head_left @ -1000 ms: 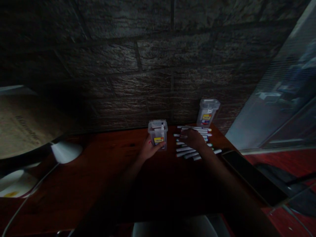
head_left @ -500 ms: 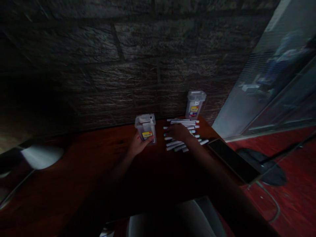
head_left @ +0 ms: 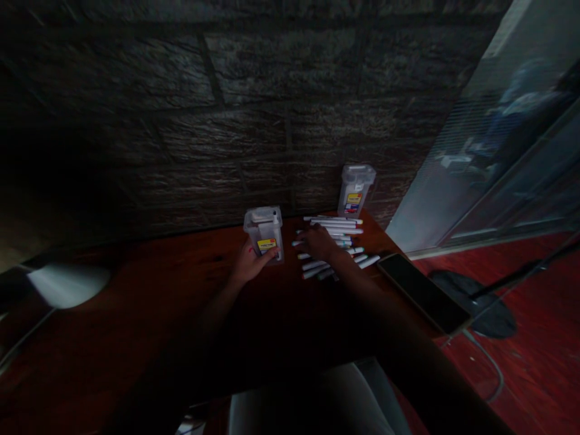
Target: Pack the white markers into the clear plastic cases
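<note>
My left hand [head_left: 251, 261] is wrapped round a clear plastic box [head_left: 260, 229] with a yellow label, keeping it upright on the table. One white marker [head_left: 276, 223] stands inside it at the right. Over a loose pile of white markers [head_left: 335, 225] with coloured ends, my right hand [head_left: 318, 241] has its fingers curled down and closed on a marker [head_left: 297, 243], whose end pokes out to the left. The hand covers part of the pile, and the dim light hides the fingertips.
A second clear box [head_left: 352, 196] stands against the stone wall [head_left: 254, 133] behind the markers. A dark phone-like slab [head_left: 423, 293] lies at the right edge of the wooden table [head_left: 181, 260]. A white lamp shade [head_left: 67, 284] is at left, a stand base [head_left: 475, 305] at right.
My right hand has shifted slightly left over the pile, and the markers around it have moved a little. The left hand still holds the box. The whole view has drifted slightly.
</note>
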### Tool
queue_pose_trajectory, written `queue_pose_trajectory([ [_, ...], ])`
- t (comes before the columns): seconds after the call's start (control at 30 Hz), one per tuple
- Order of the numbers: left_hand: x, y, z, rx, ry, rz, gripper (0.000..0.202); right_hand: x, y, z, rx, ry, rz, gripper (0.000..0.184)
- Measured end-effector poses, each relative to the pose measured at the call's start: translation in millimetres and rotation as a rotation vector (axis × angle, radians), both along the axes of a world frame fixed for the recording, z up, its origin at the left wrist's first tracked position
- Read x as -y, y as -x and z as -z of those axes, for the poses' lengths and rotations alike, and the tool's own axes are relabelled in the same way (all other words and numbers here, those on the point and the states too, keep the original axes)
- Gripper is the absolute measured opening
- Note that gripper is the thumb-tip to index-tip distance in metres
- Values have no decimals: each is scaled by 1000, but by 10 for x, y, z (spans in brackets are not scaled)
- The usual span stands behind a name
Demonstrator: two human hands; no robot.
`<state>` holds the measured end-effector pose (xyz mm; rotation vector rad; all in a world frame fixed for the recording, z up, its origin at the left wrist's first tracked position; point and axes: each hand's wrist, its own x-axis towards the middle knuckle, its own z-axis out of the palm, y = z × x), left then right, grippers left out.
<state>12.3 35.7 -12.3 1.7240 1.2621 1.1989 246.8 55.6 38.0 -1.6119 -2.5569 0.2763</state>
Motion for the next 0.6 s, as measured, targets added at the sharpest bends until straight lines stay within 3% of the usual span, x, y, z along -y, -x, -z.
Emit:
queue_pose_trajectory([
  [0.17, -4, -1, 37, 22, -18, -2, 58, -3, -17, -20, -207, -99, 19, 21],
  [0.43, -28, -6, 90, 24, -39, 19, 57, -26, -162, -148, -987, -417, 271, 36],
  [0.6, -19, -28, 82, 33, -61, 21, 53, 42, -256, -431, -1319, -690, 256, 40],
])
